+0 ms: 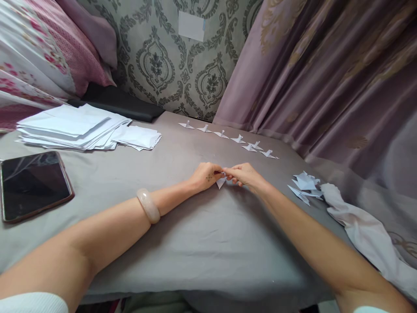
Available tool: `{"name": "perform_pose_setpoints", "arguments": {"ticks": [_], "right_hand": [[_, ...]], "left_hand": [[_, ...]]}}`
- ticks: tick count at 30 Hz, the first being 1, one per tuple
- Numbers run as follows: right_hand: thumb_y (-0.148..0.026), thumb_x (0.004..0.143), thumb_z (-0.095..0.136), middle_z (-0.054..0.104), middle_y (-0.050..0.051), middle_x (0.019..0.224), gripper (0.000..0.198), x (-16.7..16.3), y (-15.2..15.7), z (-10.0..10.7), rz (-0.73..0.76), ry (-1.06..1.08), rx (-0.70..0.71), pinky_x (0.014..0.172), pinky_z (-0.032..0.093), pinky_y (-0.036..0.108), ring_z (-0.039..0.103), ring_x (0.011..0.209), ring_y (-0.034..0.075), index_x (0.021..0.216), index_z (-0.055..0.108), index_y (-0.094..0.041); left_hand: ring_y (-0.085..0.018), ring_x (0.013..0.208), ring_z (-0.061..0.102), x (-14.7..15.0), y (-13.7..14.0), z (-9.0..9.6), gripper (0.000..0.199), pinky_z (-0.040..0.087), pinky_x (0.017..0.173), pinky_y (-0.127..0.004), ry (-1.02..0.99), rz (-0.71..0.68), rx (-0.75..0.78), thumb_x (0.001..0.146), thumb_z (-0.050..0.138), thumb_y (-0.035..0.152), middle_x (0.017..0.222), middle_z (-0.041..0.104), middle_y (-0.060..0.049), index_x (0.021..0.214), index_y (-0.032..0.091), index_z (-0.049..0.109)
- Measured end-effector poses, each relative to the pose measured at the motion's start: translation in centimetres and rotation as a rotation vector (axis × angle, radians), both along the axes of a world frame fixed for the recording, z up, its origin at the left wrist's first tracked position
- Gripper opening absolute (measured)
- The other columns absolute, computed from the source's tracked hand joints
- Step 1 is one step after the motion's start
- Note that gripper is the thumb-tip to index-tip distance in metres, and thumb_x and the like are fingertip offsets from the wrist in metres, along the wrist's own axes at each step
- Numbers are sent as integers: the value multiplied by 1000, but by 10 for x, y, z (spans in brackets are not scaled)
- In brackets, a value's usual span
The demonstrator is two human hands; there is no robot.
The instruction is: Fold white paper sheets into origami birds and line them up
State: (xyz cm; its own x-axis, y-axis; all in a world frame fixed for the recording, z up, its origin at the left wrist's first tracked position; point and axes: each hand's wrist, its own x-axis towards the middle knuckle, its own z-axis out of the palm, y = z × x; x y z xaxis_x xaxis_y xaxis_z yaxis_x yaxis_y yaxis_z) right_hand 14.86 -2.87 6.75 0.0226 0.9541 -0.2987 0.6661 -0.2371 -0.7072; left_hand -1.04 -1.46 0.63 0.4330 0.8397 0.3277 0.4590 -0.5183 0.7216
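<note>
A small folded white paper piece [220,182] is pinched between my two hands above the middle of the cloth-covered table. My left hand [208,176], with a pale bangle [149,206] on the forearm, grips it from the left side. From the right, the fingers of my right hand [244,174] close on the same paper, thumb and fingertips meeting those of the left. Only a pointed lower corner of the paper shows; the rest is hidden by my fingers.
Several folded paper birds [222,134] stand in a row at the back. More folded paper pieces [305,181] lie at right by a white cloth [355,217]. A stack of white paper [65,126], smaller sheets [138,137] and a tablet or phone [34,184] lie left.
</note>
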Motion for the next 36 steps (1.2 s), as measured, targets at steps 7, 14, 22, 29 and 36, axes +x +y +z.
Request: {"name": "perform_pose_setpoints", "arguments": {"ticks": [7, 14, 22, 29, 36], "right_hand": [[-28, 71, 69, 61, 2, 63, 18, 5, 4, -8, 0, 124, -19, 41, 31, 17, 45, 51, 5, 62, 65, -13], [-26, 69, 72, 54, -1, 59, 20, 11, 2, -16, -81, 463, -135, 37, 25, 15, 38, 47, 3, 62, 60, -12], [-23, 70, 73, 51, -3, 59, 19, 14, 2, -25, -106, 603, -191, 32, 20, 13, 36, 43, 1, 65, 58, -12], [-16, 73, 66, 53, -1, 61, 13, 16, 3, -25, -107, 611, -226, 31, 20, 12, 38, 43, 1, 65, 57, -12], [-14, 70, 67, 48, -4, 54, 19, 17, 7, -29, -135, 578, -231, 29, 18, 13, 37, 39, 1, 59, 52, -14]], "left_hand": [[-13, 67, 58, 0, 1, -1, 24, 44, 66, -21, -35, -9, -24, 83, 56, 32, 71, 70, -2, 83, 17, 75], [-13, 68, 59, 0, 0, 0, 26, 44, 65, -20, -54, -15, -45, 83, 56, 33, 72, 70, -2, 84, 16, 75], [-13, 69, 58, 1, -1, 1, 25, 44, 66, -21, -35, 19, -92, 83, 56, 31, 75, 71, -2, 88, 15, 75], [-12, 66, 57, 0, -2, 1, 26, 42, 64, -20, -42, 13, -116, 83, 56, 33, 74, 70, -1, 87, 15, 75], [-11, 63, 54, 0, -2, 2, 28, 40, 60, -19, -6, -6, -110, 84, 55, 36, 71, 68, 0, 88, 15, 75]]}}
